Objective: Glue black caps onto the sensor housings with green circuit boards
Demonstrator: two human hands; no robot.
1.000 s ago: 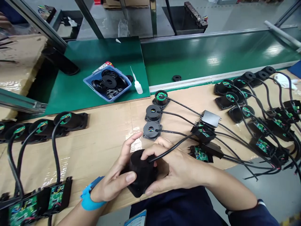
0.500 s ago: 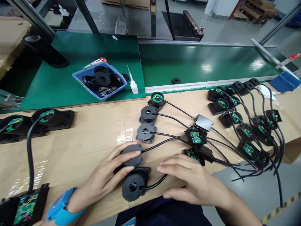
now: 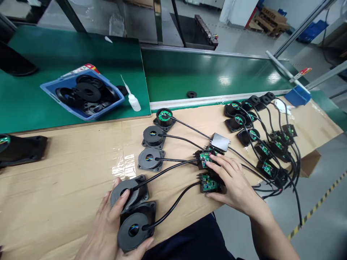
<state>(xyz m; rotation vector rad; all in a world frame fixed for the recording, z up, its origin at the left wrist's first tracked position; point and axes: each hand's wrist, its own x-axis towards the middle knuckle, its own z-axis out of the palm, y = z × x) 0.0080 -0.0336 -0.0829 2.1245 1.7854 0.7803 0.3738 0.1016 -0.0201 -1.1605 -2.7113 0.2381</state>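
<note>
My left hand (image 3: 108, 227) rests on two black round housings at the near table edge: fingers lie over the upper housing (image 3: 129, 189) and the thumb wraps the lower housing (image 3: 135, 225). A black cable (image 3: 173, 202) runs from each housing to a small box with a green circuit board (image 3: 208, 183). My right hand (image 3: 230, 180) lies on those boxes, fingers spread over the board box (image 3: 204, 158) and the one below it.
Three more round housings (image 3: 151, 135) line up beyond. A blue bin of black rings (image 3: 81, 92) and a white glue bottle (image 3: 133, 100) stand on the green mat. Several wired units (image 3: 257, 133) crowd the right. Another black unit (image 3: 21, 150) lies at the far left.
The view swung left. My left hand slid down onto both near housings. My right hand moved up and right from the table edge onto the circuit board boxes.
</note>
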